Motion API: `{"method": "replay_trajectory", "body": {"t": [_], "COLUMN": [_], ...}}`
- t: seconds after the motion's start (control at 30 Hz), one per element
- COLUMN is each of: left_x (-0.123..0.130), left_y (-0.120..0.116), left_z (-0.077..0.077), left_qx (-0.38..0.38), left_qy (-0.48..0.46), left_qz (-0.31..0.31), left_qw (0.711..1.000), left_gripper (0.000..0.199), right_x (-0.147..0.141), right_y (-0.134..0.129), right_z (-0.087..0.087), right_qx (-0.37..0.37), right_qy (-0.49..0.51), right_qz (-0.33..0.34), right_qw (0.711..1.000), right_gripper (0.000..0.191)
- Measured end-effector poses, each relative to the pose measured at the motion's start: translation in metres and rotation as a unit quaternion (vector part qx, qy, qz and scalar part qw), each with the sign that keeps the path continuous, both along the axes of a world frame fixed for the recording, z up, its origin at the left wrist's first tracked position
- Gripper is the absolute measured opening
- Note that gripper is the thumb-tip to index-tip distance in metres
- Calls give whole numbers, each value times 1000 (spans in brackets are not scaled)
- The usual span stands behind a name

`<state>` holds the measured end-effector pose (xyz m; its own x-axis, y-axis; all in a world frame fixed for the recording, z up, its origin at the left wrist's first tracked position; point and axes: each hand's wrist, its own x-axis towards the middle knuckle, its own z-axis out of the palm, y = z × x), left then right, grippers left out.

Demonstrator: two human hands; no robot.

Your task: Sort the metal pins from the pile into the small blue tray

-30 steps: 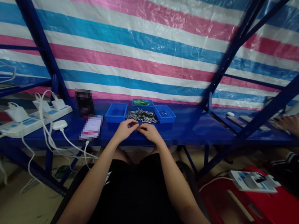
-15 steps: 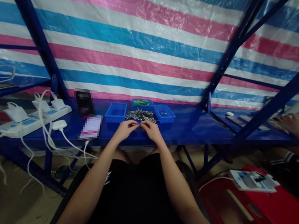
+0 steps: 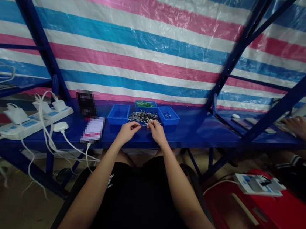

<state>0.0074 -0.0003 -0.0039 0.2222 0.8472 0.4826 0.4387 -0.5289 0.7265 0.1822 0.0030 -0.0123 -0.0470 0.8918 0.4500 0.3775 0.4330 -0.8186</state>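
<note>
My left hand (image 3: 128,131) is pinched on a thin pale stick (image 3: 144,125) that points to the right. At the stick's other end, the fingertips of my right hand (image 3: 156,131) are closed together. What the stick's tips look like is too small to tell. Just beyond both hands lies a heap of thin black and whitish sticks (image 3: 142,117) on the blue table (image 3: 196,129). Around the heap stand a left blue bin (image 3: 118,120), a back blue bin (image 3: 145,110) with green pieces (image 3: 144,104), and a right blue bin (image 3: 170,122) holding a few thin sticks.
Left of the bins lie a blurred-out phone (image 3: 93,130) on a cable and a dark object (image 3: 86,104). A white power strip (image 3: 35,122) with chargers and loose cables fills the left end. A red stool (image 3: 277,215) stands at right; another person's hands (image 3: 298,125) show beyond the blue frame.
My hands have drawn slightly apart, and more of the thin stick shows between the fingertips. The bins and the heap look the same.
</note>
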Motion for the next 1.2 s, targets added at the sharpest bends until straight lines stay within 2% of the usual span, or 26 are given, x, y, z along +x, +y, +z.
{"method": "replay_trajectory", "body": {"t": [0.13, 0.27, 0.47, 0.63, 0.73, 0.83, 0.9, 1.07, 1.13, 1.2], "left_x": [0, 0, 0, -1, 0, 0, 0, 0, 0, 0], "left_y": [-1, -1, -2, -2, -3, -2, -2, 1, 2, 3], "left_z": [1, 1, 1, 1, 2, 3, 3, 0, -2, -3], "left_qx": [9, 9, -1, 12, 10, 3, -6, -21, -23, -24], "left_qy": [3, -2, 15, 30, 42, 38, 17, -26, -26, -25], "left_qz": [23, 40, 25, 32, 25, 25, 28, 5, 1, 1], "left_qw": [1000, 999, 1000, 999, 999, 999, 999, 999, 999, 999], "left_gripper": [26, 26, 29, 29, 29, 28, 28, 25, 24, 24], "right_x": [-2, -3, -2, -2, -2, 0, 2, 9, 11, 13], "right_y": [-4, -7, -7, -7, -10, -11, -8, 7, 10, 12], "right_z": [3, 5, 4, 6, 9, 10, 9, 0, -2, -4], "right_qx": [3, 11, 25, 25, 33, 29, 15, -34, -22, -5], "right_qy": [-28, -28, -45, -6, -31, -50, -21, 138, 179, 189], "right_qz": [4, 25, 35, 52, 79, 79, 70, 26, 4, -13], "right_qw": [1000, 999, 998, 998, 996, 995, 997, 989, 984, 982], "right_gripper": [27, 24, 28, 21, 20, 25, 27, 33, 47, 69]}}
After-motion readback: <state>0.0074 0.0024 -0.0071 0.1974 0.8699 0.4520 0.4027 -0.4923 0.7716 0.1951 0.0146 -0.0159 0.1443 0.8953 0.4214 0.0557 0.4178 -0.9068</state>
